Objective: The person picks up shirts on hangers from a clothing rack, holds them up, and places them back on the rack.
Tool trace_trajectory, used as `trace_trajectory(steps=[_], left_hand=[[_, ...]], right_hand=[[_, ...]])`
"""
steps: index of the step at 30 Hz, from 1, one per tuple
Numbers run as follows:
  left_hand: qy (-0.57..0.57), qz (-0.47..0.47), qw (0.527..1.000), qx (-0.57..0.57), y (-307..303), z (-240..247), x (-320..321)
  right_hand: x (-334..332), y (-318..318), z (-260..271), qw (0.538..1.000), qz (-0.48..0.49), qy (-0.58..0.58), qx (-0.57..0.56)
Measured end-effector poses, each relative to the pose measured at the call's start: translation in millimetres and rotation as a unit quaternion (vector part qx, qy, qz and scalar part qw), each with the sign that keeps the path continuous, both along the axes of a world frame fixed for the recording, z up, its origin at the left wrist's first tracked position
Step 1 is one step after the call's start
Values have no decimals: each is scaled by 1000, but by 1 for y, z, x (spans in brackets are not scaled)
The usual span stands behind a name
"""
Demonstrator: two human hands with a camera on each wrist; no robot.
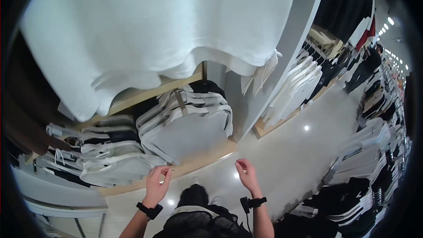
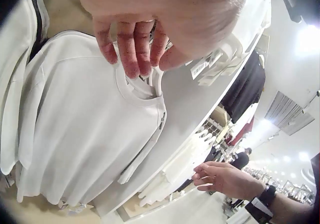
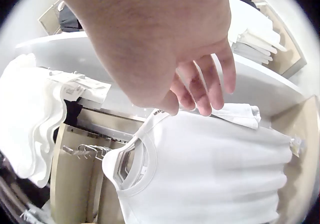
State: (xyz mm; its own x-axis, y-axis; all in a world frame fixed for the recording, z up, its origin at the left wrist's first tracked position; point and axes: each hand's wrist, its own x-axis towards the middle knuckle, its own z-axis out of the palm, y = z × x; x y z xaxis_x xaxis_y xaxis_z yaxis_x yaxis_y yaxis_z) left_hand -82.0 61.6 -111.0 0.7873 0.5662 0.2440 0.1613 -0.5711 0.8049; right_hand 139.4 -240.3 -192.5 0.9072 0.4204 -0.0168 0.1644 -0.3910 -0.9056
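My left hand (image 1: 158, 186) is raised in front of the lower rail, its fingers loosely bent and holding nothing. At about the same height, to its right, my right hand (image 1: 248, 177) hangs over the floor with relaxed fingers and nothing in them. Facing both hands is a white crew-neck T-shirt (image 2: 95, 114) on a hanger, with small dark lettering on one sleeve. In the left wrist view the left fingers overlap its collar. The right wrist view has the right fingertips overlapping the upper part of the T-shirt (image 3: 220, 159).
Large white garments (image 1: 163, 26) hang from the upper rail, close overhead. A grey divider panel (image 1: 264, 92) stands to the right, with more white tops (image 1: 295, 86) beyond it. Racks of shirts (image 1: 357, 158) line the aisle's far side. A person (image 1: 368, 68) stands down the aisle.
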Motion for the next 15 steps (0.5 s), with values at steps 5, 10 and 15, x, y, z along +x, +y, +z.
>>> trace_trajectory(steps=[5, 10, 15], left_hand=[[46, 20, 998, 29, 36, 7, 43], [61, 108, 982, 144, 62, -18, 97], [71, 170, 957, 225, 76, -21, 113]], right_hand=[[45, 28, 14, 999, 38, 9, 15], [99, 68, 39, 995, 91, -28, -31], [150, 120, 74, 957, 146, -250, -23]])
